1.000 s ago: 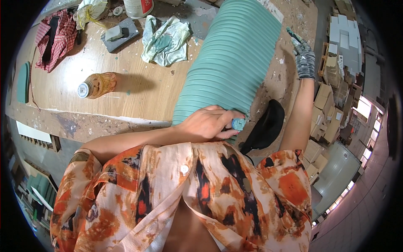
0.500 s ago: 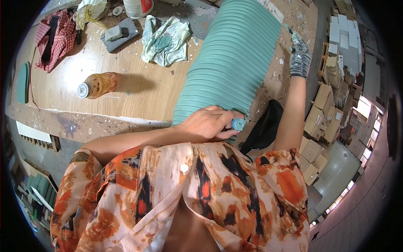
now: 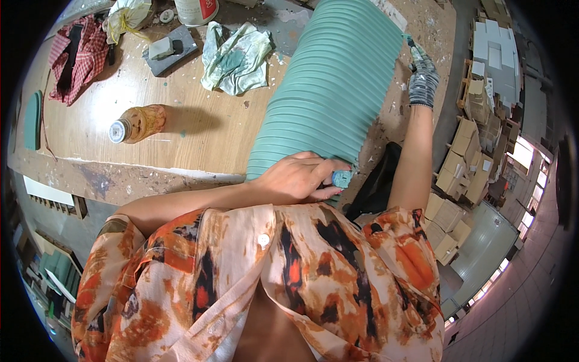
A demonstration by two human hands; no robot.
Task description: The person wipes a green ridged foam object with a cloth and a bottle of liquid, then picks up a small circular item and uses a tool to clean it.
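Note:
A long teal ribbed run [image 3: 329, 90], looking like overlapping flat pieces, slants across the worktable from near my body to the far side. My left hand [image 3: 300, 177] rests on its near end, bare, with thumb and fingers closed round a small round pot [image 3: 342, 178] smeared with teal paint. At the far right edge of the run is my right hand [image 3: 423, 81], in a grey and white knit glove stained teal. Its fingers pinch a thin dark tool [image 3: 411, 42] with a teal tip, apparently a small brush, at the run's edge.
On the wooden board stand a bottle of amber liquid [image 3: 145, 123], a stained rag [image 3: 235, 59], a grey block [image 3: 171, 50], a checked red cloth [image 3: 77, 57] and a white tin [image 3: 196, 9]. A black cloth-like item [image 3: 379, 178] lies right of my left hand. Cardboard boxes [image 3: 461, 151] are stacked beyond the table.
My right hand has shifted slightly left, bringing the tool's tip against the ribbed run's far right edge. My left hand stays in place with the pot.

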